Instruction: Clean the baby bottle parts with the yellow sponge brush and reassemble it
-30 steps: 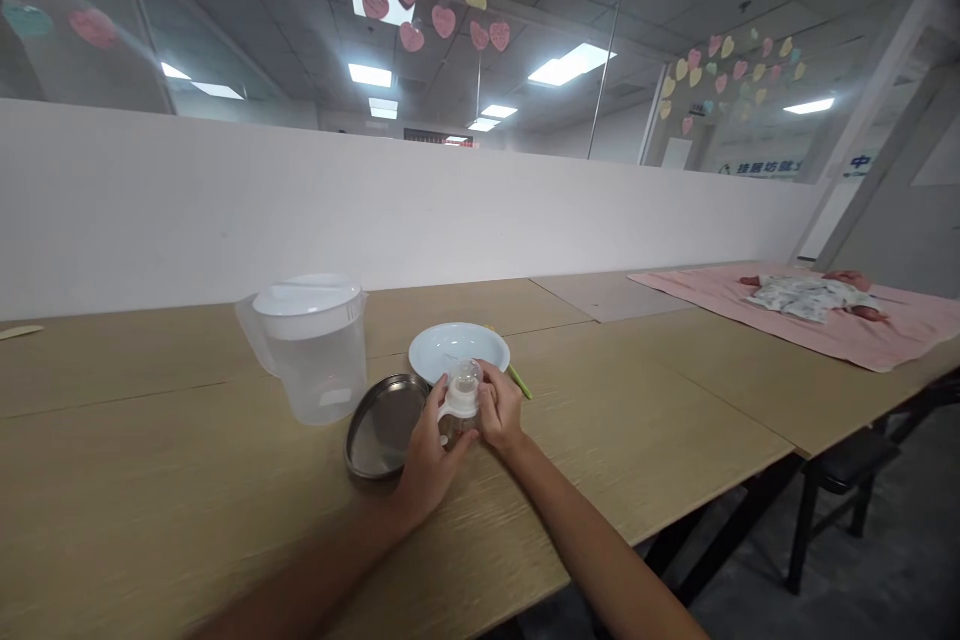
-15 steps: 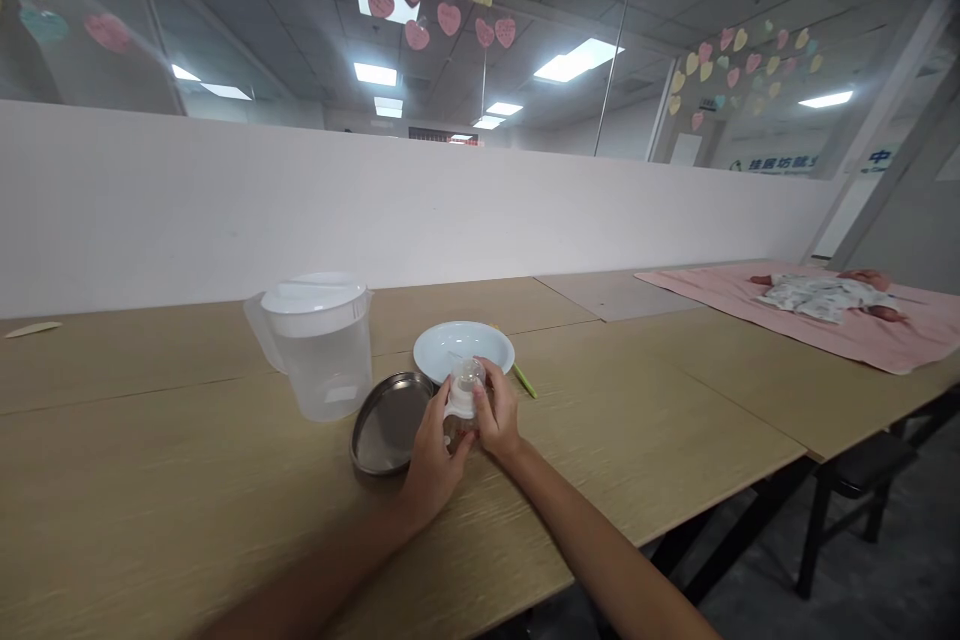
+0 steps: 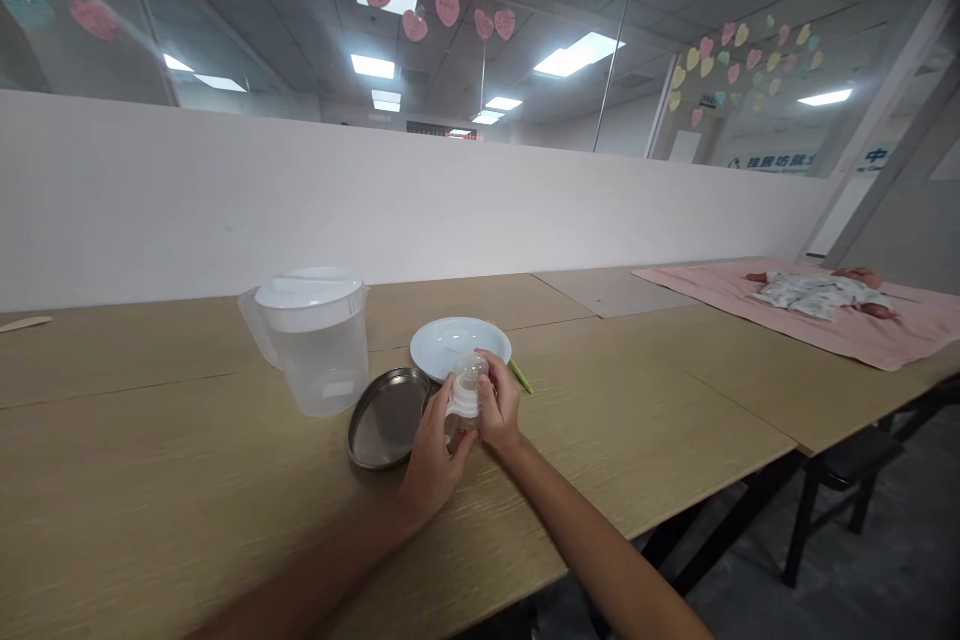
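A baby bottle (image 3: 463,402) with a white collar and a clear domed cap is held between my two hands above the table. My left hand (image 3: 435,455) wraps round the bottle's lower body from the left. On the other side, my right hand (image 3: 500,405) has its fingers closed on the clear cap and collar. Just behind the bottle stands a white bowl (image 3: 431,345), with a thin green stick-like item (image 3: 522,378) beside it. A steel kidney-shaped tray (image 3: 382,425) lies left of my hands, partly covered by the left one.
A lidded clear plastic pitcher (image 3: 322,360) stands left of the tray. At the far right a baby doll (image 3: 817,295) in patterned clothes lies on a pink cloth (image 3: 705,290). A black stool (image 3: 855,460) is beyond the front edge of the wooden table (image 3: 187,480).
Both hands keep their grip on the bottle, and the clear cap looks slightly tilted compared with before. The whole view has shifted a little.
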### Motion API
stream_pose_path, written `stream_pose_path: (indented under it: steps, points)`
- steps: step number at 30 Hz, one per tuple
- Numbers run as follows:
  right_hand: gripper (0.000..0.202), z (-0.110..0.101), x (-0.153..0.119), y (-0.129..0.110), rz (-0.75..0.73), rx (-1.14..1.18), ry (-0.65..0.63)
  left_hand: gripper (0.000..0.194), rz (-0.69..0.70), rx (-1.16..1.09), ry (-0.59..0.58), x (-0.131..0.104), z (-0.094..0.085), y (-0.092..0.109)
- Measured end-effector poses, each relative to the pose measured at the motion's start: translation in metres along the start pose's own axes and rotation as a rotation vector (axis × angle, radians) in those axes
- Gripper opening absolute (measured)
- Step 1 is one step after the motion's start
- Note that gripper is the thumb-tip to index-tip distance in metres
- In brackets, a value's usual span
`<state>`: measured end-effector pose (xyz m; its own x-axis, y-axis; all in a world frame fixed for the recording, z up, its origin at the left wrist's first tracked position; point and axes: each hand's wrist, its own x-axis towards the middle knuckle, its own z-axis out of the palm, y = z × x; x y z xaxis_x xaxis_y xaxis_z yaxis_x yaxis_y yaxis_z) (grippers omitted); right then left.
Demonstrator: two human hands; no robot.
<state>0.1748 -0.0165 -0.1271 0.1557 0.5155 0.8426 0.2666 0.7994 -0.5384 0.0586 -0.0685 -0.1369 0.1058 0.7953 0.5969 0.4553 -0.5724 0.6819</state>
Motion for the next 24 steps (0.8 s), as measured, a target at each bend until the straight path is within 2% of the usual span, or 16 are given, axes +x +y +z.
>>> stream_pose_path:
  steps: [6,16,20,24]
  points:
    - [0.038,-0.003,-0.002,-0.001,-0.069,-0.1,-0.021,0.06,0.028,0.014,-0.012,0.0,0.0,-0.001]
    - [0.056,0.002,-0.002,0.019,-0.08,-0.039,0.223,0.06,0.041,0.016,-0.031,0.001,0.0,-0.003]
    - [0.053,-0.004,0.008,0.017,-0.092,-0.075,0.233,0.06,0.001,-0.053,-0.021,0.001,0.0,-0.004]
    - [0.047,-0.01,0.018,0.014,-0.029,-0.144,0.183,0.06,-0.022,-0.082,-0.025,0.002,-0.001,-0.003]
